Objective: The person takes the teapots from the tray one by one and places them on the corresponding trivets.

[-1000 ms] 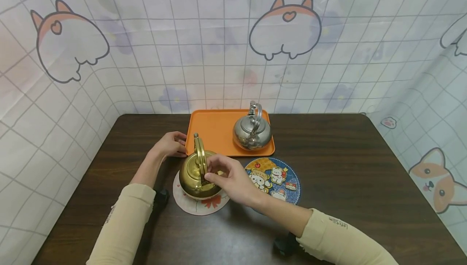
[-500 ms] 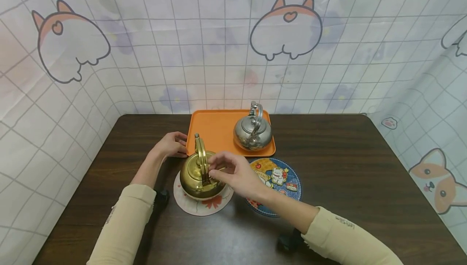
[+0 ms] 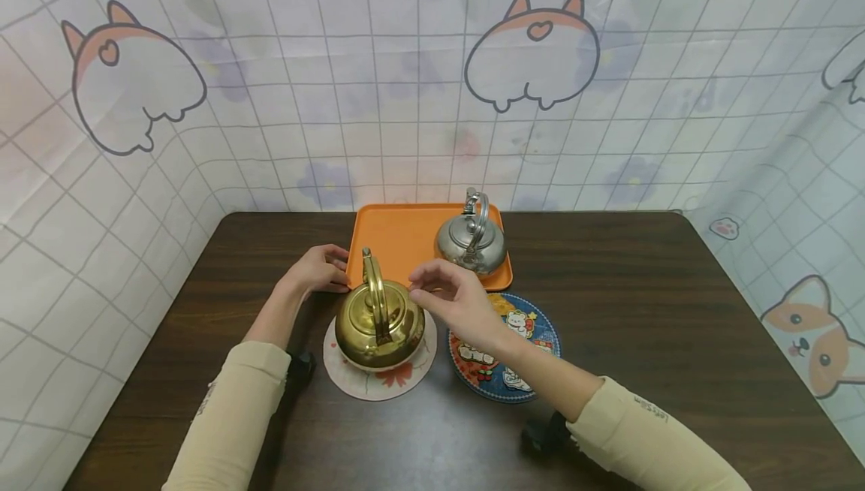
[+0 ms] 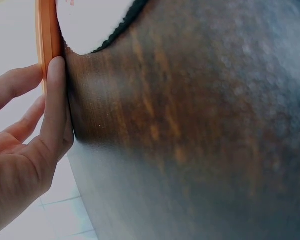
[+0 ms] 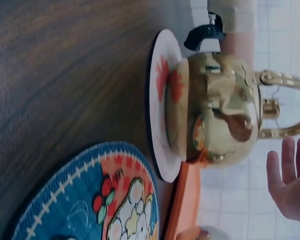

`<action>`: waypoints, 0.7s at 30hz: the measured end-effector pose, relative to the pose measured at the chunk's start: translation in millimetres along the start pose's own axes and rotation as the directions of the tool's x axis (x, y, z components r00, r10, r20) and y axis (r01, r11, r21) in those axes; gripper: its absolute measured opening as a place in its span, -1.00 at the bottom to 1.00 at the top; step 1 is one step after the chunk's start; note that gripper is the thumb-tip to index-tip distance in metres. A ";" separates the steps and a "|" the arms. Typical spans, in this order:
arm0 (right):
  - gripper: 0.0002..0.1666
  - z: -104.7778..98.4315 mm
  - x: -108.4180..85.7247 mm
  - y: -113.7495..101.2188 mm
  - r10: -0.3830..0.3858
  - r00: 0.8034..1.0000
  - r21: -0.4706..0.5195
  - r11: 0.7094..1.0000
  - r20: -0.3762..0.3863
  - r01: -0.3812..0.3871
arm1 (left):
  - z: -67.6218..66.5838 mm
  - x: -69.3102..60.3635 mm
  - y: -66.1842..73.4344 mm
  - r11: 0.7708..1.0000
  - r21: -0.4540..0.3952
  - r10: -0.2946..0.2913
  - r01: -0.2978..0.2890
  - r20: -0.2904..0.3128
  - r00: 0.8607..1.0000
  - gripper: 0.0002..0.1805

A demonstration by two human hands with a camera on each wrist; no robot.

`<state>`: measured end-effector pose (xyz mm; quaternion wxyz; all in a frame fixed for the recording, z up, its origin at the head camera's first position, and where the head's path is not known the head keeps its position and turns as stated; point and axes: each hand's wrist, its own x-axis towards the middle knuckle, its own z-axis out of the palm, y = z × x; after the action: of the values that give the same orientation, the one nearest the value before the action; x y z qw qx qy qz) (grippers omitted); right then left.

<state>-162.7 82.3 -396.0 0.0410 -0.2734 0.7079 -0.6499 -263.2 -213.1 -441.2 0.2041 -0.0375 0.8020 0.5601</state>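
Observation:
The gold kettle (image 3: 381,326) stands on the pink and white round mat (image 3: 351,382), its handle upright. My right hand (image 3: 466,311) is just right of it, apart from it in the right wrist view, fingers loosely bent and holding nothing. The fingers of my left hand (image 3: 314,269) touch the left edge of the orange tray (image 3: 392,236) near its front corner. In the left wrist view, fingertips of that hand (image 4: 35,130) rest against the tray's rim (image 4: 48,30). The silver kettle (image 3: 471,239) stands on the tray's right part.
A blue round mat (image 3: 500,390) with cartoon figures lies under my right forearm, to the right of the pink and white mat. The dark wooden table (image 3: 642,311) meets a tiled-pattern sheet (image 3: 399,100) at the back and sides.
My right hand has moved from beside the gold kettle's handle to the right and slightly back. The gold kettle stays on its mat. My left hand stays at the tray's edge.

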 end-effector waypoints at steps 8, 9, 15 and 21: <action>-0.80 -19.3 4.7 1.4 -0.008 0.997 -0.046 0.999 -0.080 0.005 | 0.0 0.6 -1.0 1.000 -0.002 -0.005 0.005 -0.002 1.000 -0.33; -0.80 -21.9 5.1 1.5 -0.006 0.996 -0.046 0.999 -0.089 0.001 | -0.3 0.5 -1.0 1.000 0.001 -0.002 0.002 -0.001 1.000 -0.33; -0.76 -36.0 5.1 3.6 0.012 0.988 -0.091 0.996 -0.153 -0.026 | 0.0 0.6 -1.5 1.000 0.000 0.001 -0.001 -0.006 1.000 -0.33; -0.75 -49.4 4.4 5.8 0.004 0.977 -0.119 0.992 -0.213 -0.030 | 0.0 0.1 -0.6 1.000 0.002 -0.007 0.007 -0.008 1.000 -0.33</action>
<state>-188.9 124.7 -392.7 -0.0461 -0.1984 0.7489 -0.6306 -263.2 -213.3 -441.8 0.2031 -0.0424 0.8032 0.5584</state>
